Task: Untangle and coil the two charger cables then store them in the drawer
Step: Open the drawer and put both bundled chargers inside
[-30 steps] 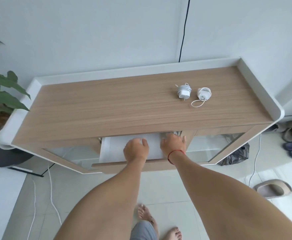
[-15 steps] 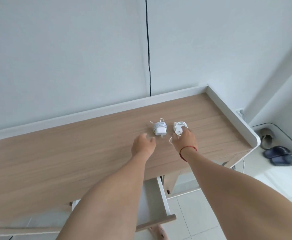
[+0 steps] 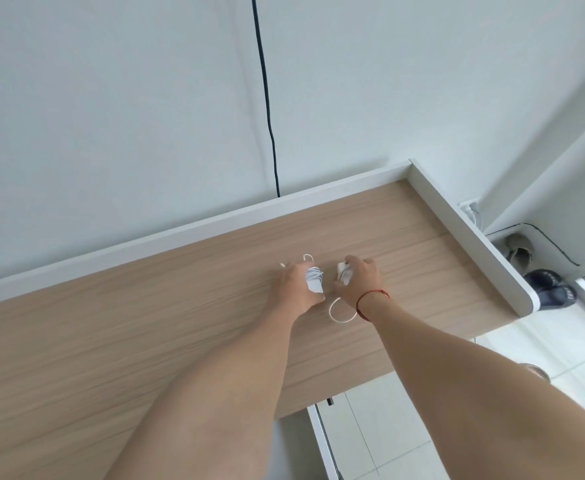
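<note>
Head view, looking down over both forearms onto a wood-grain surface [image 3: 145, 323] with a raised white rim along its back and right edges.

Left hand [image 3: 293, 289]: grip closed around the left coiled charger cable [image 3: 313, 279], a white adapter block with cable wound round it. The bundle sits on the surface under the fingers and thumb; a short cable end sticks out beyond the knuckles toward the back rim.

Right hand [image 3: 358, 280]: grip clenched over the right coiled charger cable [image 3: 343, 273], of which only a small white part shows at the fingertips. A loose white loop [image 3: 339, 315] of this cable trails on the surface below the hand, near the wrist. Red string bracelet [image 3: 370, 299] on the right wrist.

The two bundles lie just beside each other, apart, near the right half of the surface.

Drawer [image 3: 322, 441]: open below the front edge of the surface, white side wall and part of the interior visible at bottom centre; most of it is hidden by the surface and the left forearm.

Surroundings: black cord [image 3: 267, 98] running down the white wall to the back rim. Right of the cabinet, on the tiled floor, dark slippers [image 3: 549, 289] and a grey pair [image 3: 519, 252] farther back. Nothing lies on the surface between the hands and the drawer.
</note>
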A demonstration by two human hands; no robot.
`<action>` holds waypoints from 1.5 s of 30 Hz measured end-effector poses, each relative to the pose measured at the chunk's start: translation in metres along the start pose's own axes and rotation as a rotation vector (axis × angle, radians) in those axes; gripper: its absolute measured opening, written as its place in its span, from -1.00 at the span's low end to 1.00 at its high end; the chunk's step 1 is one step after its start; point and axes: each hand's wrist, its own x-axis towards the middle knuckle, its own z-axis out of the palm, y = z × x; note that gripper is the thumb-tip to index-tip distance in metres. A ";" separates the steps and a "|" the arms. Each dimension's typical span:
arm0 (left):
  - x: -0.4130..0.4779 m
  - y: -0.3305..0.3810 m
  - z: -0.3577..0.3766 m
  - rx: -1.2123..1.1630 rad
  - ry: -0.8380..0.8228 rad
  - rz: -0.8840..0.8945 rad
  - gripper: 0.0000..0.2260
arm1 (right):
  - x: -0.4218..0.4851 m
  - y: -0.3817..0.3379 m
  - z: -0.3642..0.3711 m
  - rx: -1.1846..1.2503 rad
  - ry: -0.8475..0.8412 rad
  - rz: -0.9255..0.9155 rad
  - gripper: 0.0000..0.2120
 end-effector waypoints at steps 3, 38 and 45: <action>-0.003 0.003 0.002 -0.024 0.020 0.001 -0.54 | -0.003 -0.002 -0.002 0.023 0.012 0.019 -0.45; -0.306 -0.206 0.030 -0.348 0.099 -0.508 -0.71 | -0.239 0.009 0.191 0.167 -0.386 -0.074 -0.48; -0.276 -0.239 0.064 -0.359 0.019 -0.494 -0.74 | -0.210 0.020 0.232 0.102 -0.301 -0.059 -0.48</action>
